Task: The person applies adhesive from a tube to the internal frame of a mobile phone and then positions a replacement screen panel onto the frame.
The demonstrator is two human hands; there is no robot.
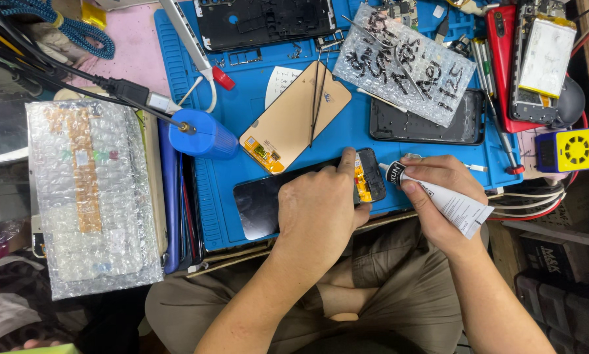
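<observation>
- Your left hand (317,210) presses flat on the dark phone panel (268,200), which lies on the blue mat (373,157) at its near edge; the index fingertip pins the end with the orange flex.
- Your right hand (439,190) is closed around a white glue tube (448,200), its nozzle just beside that end.
- The panel looks thin, light and brittle: hold it by the edges and spare the flex.
- The tube is soft, so squeeze gently.

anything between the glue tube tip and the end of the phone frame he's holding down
Nothing visible. The right hand points the glue tube nozzle toward the phone frame end, with only bare blue mat in the small gap. The left hand presses the frame further left, its forefinger near that end.
</observation>
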